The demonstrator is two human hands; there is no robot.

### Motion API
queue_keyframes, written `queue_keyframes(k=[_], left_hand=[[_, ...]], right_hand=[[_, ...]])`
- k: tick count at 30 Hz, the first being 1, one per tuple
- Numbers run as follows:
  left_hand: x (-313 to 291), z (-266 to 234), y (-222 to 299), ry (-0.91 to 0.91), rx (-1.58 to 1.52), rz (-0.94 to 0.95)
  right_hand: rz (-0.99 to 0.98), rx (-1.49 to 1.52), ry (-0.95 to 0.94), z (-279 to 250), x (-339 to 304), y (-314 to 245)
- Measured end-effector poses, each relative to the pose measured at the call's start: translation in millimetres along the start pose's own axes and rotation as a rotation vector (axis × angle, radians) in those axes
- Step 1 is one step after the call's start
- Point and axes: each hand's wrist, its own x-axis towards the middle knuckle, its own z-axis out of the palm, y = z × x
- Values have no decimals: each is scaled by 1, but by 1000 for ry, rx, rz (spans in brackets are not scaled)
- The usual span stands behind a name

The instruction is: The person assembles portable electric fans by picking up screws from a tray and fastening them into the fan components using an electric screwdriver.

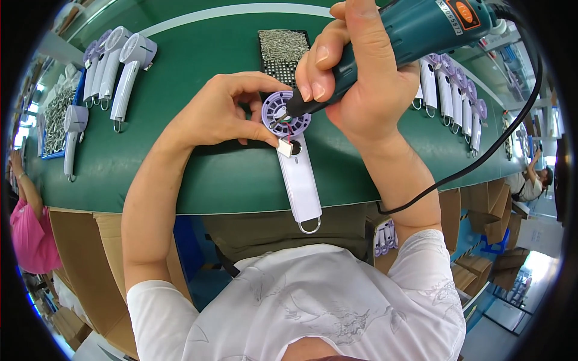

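A handheld fan with a white handle (pixel 301 180) and an open lilac round head (pixel 297 124) lies on the green bench, its metal loop hanging past the near edge. My left hand (pixel 220 111) grips the head from the left, thumb and fingers around its rim. Beside the thumb, a small white flat part (pixel 285 148) sits by a red wire at the handle's top. Closed around a teal electric screwdriver (pixel 415 36), my right hand (pixel 373 78) angles it down leftward. The tool's black nose is over the fan head; whether the bit touches a screw is unclear.
A black tray of screws (pixel 283 45) stands behind the fan. More fans rest at left (pixel 124 84) and right (pixel 445 96). A blue tray (pixel 55 154) holds metal loops. The screwdriver's black cable (pixel 481 159) curves past my right forearm. Cardboard boxes (pixel 84 265) stand below; other people sit at both sides.
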Motion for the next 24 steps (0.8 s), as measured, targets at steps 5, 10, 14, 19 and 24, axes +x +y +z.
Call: queue_keyframes(k=[5,10,14,19,24], left_hand=[[0,-1,1,3,25,6],[0,-2,7,-35,-33,-59],[0,-1,8,-28,-38,-33],[1,-1,0,-14,-33,16],[-1,-3,-1,-2,-56,-21]], right_hand=[[13,-27,-15,-3,0,5],[-104,-23,-183,-11,5,14],[-279,-277,-379,-10,4,17],[-294,-332,-448,3,1,19],[-285,-383,-504,5,-1,26]])
